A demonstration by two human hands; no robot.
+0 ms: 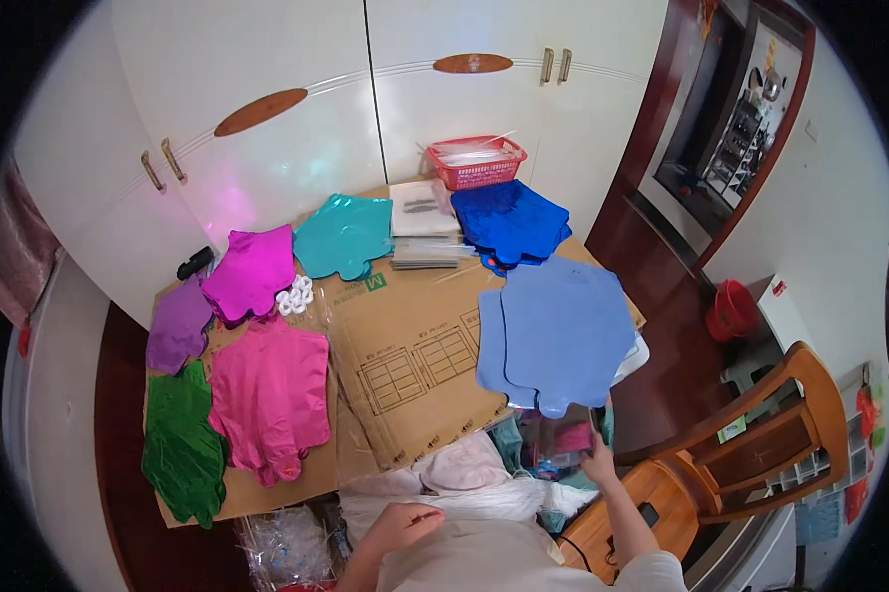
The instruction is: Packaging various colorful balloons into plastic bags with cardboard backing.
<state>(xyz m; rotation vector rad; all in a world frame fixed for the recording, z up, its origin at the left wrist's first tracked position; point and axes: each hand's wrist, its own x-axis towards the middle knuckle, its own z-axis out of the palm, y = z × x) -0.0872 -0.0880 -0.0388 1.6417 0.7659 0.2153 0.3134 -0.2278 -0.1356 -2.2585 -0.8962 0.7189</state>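
Observation:
My left hand (405,526) is curled near my lap, below the table's front edge; whether anything sits between its fingers is hidden. My right hand (595,462) reaches down at the table's front right, its fingers closed at the edge of a clear-looking packet with something pink inside (568,437). Just above that packet, large light-blue foil balloons (568,331), flat and star-like, lie stacked and overhang the table edge. White cloth (464,464) and teal material (508,442) show below the edge.
Cardboard (415,335) covers the table. Flat foil balloons lie around it: dark blue (511,219), teal (346,235), magenta (252,273), purple (178,326), pink (272,390), green (183,444). A red basket (477,175) stands at the back. A wooden chair (691,483) stands at right.

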